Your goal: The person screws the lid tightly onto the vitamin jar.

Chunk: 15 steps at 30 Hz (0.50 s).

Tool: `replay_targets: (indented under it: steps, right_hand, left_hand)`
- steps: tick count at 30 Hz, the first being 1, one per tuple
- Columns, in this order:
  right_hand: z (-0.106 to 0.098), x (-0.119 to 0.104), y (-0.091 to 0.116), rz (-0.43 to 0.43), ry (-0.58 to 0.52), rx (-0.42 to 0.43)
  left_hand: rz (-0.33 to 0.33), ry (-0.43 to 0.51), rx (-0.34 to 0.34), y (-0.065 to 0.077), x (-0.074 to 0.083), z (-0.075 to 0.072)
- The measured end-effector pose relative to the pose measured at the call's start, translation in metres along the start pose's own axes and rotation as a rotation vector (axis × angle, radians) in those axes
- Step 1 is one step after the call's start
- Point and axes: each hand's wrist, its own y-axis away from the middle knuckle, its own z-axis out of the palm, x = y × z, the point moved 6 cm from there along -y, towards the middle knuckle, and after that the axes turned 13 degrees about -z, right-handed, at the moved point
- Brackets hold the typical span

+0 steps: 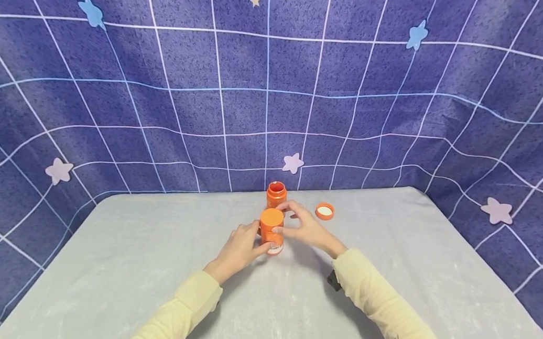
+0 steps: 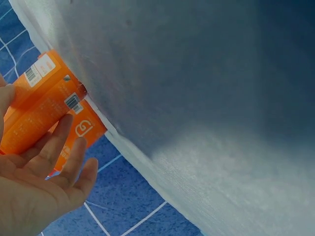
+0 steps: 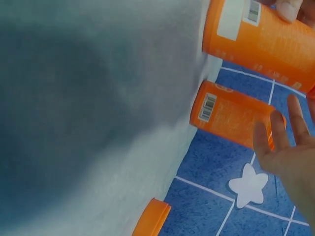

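An orange bottle (image 1: 272, 236) with an orange lid (image 1: 272, 216) stands upright on the table. My left hand (image 1: 239, 249) holds its lower body from the left, thumb in front. At the upper right side, my right hand (image 1: 307, 229) has its thumb and index finger around the lid, its other fingers fanned loosely in the right wrist view. Just behind stands a second orange bottle (image 1: 276, 193), its threaded mouth uncovered. A loose orange lid (image 1: 325, 211) with a white inside lies upturned to the right.
A grey cloth covers the table (image 1: 119, 285). Behind its far edge hangs a blue curtain (image 1: 229, 109) with a grid and star pattern. The second bottle stands near that far edge.
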Motion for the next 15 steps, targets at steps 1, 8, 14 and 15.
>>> replay_targets:
  steps: [1,8,14,15]
  right_hand:
    - [0.001,0.000,0.000,0.000,0.006,0.010]
    - [0.008,0.027,-0.001,-0.017,0.032,0.058]
    - [0.008,0.041,0.000,-0.021,0.003,0.038]
    - [0.008,0.041,0.000,-0.019,-0.005,0.029]
  left_hand:
    - [0.000,-0.002,-0.001,0.000,0.000,0.000]
    - [0.011,-0.001,0.002,0.000,0.000,-0.001]
    - [0.026,0.010,0.008,0.001,0.002,-0.002]
    - [0.027,0.010,0.009,0.001,0.002,-0.002]
